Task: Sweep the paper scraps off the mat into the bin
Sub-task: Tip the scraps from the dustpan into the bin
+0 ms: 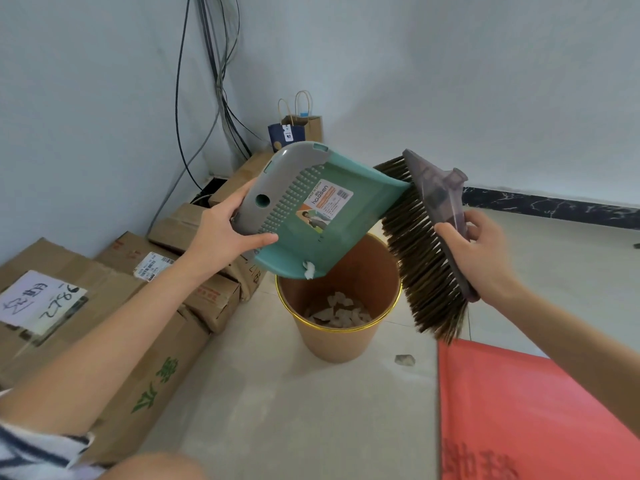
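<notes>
My left hand (230, 226) grips the grey back edge of a teal dustpan (332, 216), which is tipped lip-down over the brown bin (341, 336). A white paper scrap (309, 269) clings to the dustpan's lower lip. Several pale scraps (341, 312) lie in the bottom of the bin. My right hand (479, 252) holds a broom head (420, 247) by its grey block, its brown bristles slanting beside the dustpan and over the bin's right rim. The red mat (533, 414) lies at lower right. One scrap (404, 359) rests on the floor between bin and mat.
Cardboard boxes (114, 306) line the left wall next to the bin. Cables (214, 98) hang down in the corner. Paper bags (298, 129) stand behind on a box. Tiled floor (294, 410) spreads in front of the bin.
</notes>
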`<state>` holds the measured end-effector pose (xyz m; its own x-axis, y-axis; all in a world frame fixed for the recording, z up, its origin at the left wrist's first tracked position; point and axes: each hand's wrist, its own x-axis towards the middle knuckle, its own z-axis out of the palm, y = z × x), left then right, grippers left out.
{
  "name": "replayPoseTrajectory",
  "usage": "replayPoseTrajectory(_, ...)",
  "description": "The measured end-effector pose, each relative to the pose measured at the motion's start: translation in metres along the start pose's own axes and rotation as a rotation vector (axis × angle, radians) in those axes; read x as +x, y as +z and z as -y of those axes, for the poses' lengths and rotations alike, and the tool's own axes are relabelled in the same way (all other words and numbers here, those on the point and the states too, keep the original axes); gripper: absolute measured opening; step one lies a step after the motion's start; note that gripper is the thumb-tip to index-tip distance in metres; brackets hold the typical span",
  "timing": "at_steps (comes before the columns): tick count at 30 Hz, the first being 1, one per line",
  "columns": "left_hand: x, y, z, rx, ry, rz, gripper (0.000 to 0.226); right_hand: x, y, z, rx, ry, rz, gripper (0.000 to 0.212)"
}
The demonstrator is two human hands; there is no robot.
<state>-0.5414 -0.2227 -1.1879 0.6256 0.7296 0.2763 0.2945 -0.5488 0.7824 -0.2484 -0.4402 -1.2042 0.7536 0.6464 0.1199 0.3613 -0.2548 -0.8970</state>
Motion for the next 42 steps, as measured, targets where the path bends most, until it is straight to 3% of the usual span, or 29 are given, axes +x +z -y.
replayPoseTrajectory(4, 0.005, -0.001, -0.002, 0.071, -0.027, 0.075, 0.092, 0.0, -0.003, 0.007, -0.009, -0.01, 0.026, 0.019)
replayPoseTrajectory(15, 0.009, -0.007, -0.004, 0.026, 0.006, -0.026, 0.09, 0.0, -0.001, 0.018, 0.001, -0.087, -0.018, 0.014)
replayPoseTrajectory(19, 0.01, -0.009, -0.006, 0.039, 0.013, -0.01, 0.091, 0.003, 0.002, 0.023, -0.008, -0.078, 0.035, 0.016)
replayPoseTrajectory(23, 0.011, -0.009, -0.003, -0.01, -0.005, -0.031, 0.087, 0.004, 0.001, 0.026, 0.006, -0.103, -0.028, 0.019)
replayPoseTrajectory(28, 0.008, -0.003, 0.007, -0.076, -0.053, -0.007, 0.081, 0.004, 0.002, 0.019, 0.008, -0.077, 0.02, 0.008)
replayPoseTrajectory(37, 0.002, 0.012, 0.027, -0.253, -0.172, -0.02, 0.06, 0.006, 0.005, -0.003, 0.159, 0.063, -0.04, 0.018)
replayPoseTrajectory(42, 0.007, 0.014, 0.042, -0.405, -0.318, -0.112, 0.057, 0.015, 0.002, -0.014, 0.458, 0.15, 0.021, 0.05)
